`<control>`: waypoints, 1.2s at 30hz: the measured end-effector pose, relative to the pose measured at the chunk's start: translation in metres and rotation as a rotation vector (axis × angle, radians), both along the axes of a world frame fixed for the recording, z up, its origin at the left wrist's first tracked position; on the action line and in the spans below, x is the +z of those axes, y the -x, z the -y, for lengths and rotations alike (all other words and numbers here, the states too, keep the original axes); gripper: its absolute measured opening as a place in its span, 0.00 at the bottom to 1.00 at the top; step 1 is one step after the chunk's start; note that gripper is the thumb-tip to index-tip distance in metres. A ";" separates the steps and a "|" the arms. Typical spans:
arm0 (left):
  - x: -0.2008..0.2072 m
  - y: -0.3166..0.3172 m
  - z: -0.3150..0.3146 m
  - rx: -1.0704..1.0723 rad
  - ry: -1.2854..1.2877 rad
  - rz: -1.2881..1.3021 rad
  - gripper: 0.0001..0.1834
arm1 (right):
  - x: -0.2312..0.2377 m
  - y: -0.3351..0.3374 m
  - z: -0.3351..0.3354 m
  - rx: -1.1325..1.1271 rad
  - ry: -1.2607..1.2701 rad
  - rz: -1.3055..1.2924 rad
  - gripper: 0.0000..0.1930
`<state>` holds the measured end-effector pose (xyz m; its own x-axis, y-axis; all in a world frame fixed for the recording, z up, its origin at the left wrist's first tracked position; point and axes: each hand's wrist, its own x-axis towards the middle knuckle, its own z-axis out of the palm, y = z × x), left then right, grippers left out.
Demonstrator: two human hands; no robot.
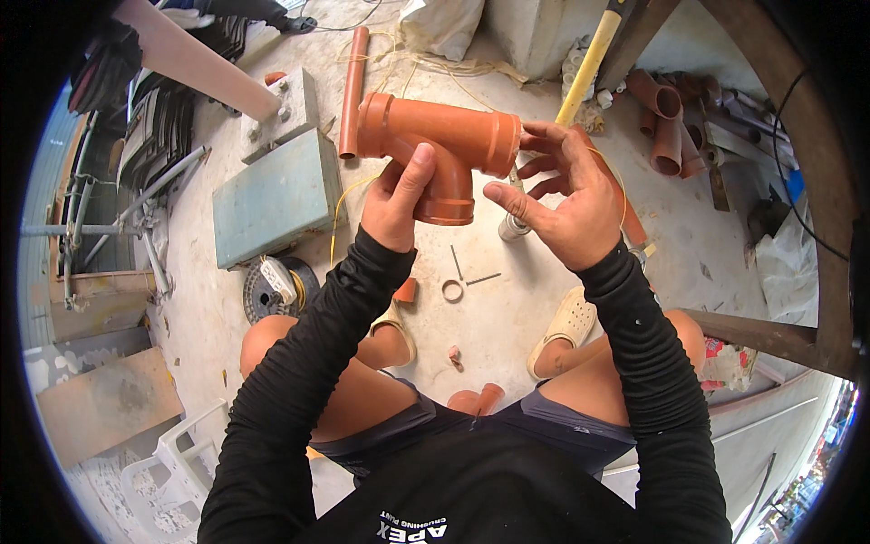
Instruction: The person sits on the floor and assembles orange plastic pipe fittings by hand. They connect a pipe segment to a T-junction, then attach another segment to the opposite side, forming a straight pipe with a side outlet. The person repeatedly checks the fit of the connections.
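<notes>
An orange plastic pipe tee [444, 127] is held up in front of me, its long run roughly level and its branch pointing down toward me. My left hand [396, 204] grips the branch, thumb across its near side. At the tee's right end, my right hand [580, 204] has its fingers spread and curved, holding nothing; whether a fingertip touches the rim I cannot tell. Behind the right hand, a long orange pipe [627, 210] lies on the floor. Below the tee, a small brown ring [452, 290] and two thin nail-like pieces [482, 277] lie on the floor.
A blue-grey metal case [272, 199] and a cable spool [297, 288] sit to the left. One narrow orange pipe [354, 91] lies beyond the case. At far right are several pipe pieces [666, 154]. A yellow pole [591, 68] slants near a wooden frame [829, 272].
</notes>
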<state>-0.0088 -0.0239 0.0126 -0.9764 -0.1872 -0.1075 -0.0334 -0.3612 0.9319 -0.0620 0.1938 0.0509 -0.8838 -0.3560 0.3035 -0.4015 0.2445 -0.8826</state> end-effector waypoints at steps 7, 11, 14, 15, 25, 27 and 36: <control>0.000 -0.002 -0.007 -0.014 0.047 -0.042 0.35 | -0.003 0.001 -0.003 0.021 0.021 0.006 0.40; 0.002 -0.002 -0.006 -0.009 0.046 -0.045 0.33 | -0.001 0.002 -0.001 0.026 0.050 -0.004 0.37; 0.004 -0.003 -0.004 -0.050 0.137 0.048 0.32 | 0.000 0.002 -0.001 0.033 0.080 0.048 0.34; 0.005 -0.004 -0.005 -0.069 0.167 0.066 0.32 | 0.000 0.002 -0.002 0.043 0.106 0.080 0.33; 0.001 -0.009 0.003 -0.265 0.247 -0.034 0.28 | 0.001 0.013 -0.011 0.095 0.389 0.364 0.18; -0.003 -0.009 0.003 -0.246 0.211 -0.101 0.26 | 0.001 0.014 -0.012 0.120 0.412 0.368 0.16; -0.011 -0.009 -0.001 -0.249 0.130 -0.154 0.27 | 0.009 0.011 -0.014 0.108 0.489 0.412 0.16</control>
